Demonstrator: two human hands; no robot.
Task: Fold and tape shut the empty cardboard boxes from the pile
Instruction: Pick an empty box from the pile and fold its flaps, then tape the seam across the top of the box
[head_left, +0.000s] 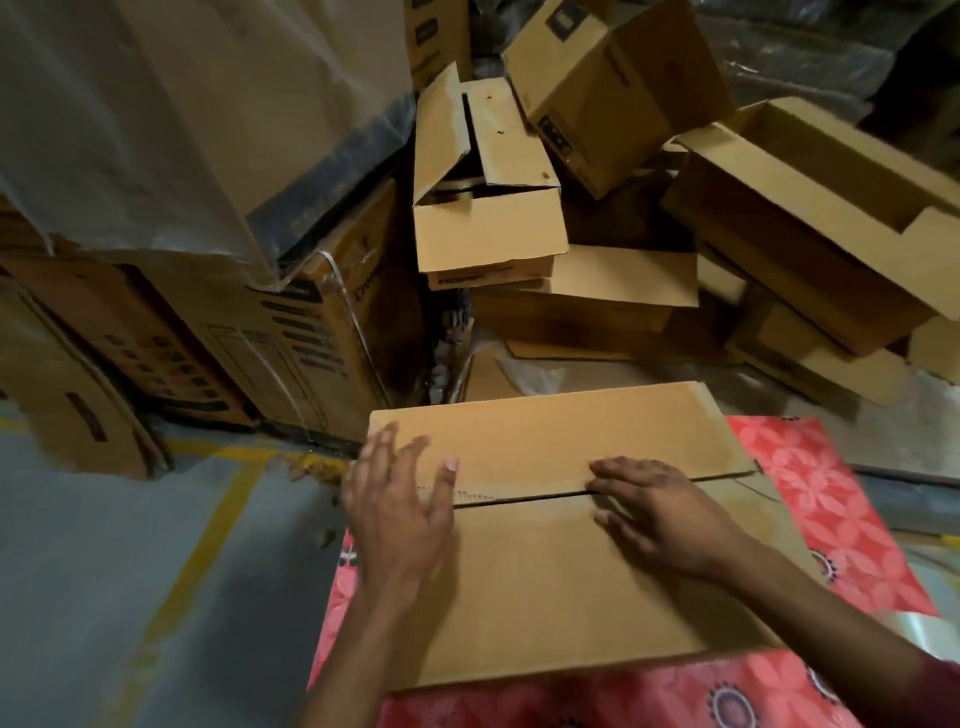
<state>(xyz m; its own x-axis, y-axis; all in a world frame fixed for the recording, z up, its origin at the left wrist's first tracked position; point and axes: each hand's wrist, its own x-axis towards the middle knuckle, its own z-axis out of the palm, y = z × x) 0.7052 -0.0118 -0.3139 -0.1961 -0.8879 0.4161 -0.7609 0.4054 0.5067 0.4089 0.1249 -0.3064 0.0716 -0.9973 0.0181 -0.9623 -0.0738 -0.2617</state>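
Now the box (561, 571) lies flat on the red flowered cloth (841, 499) in front of me, long axis running left to right, its two top flaps folded down and meeting at a seam across the middle. My left hand (400, 514) rests at the seam's left end, fingers spread and straight, gripping nothing. My right hand (665, 519) lies flat over the seam, fingers extended, pressing the flaps down. Beyond the far edge sits the pile of open boxes (597, 208), near the box but apart from it. A large printed carton (291, 332) under plastic sheeting (171, 114) stands far left. Grey floor (104, 597) with a yellow line (208, 545) spreads on the near left.
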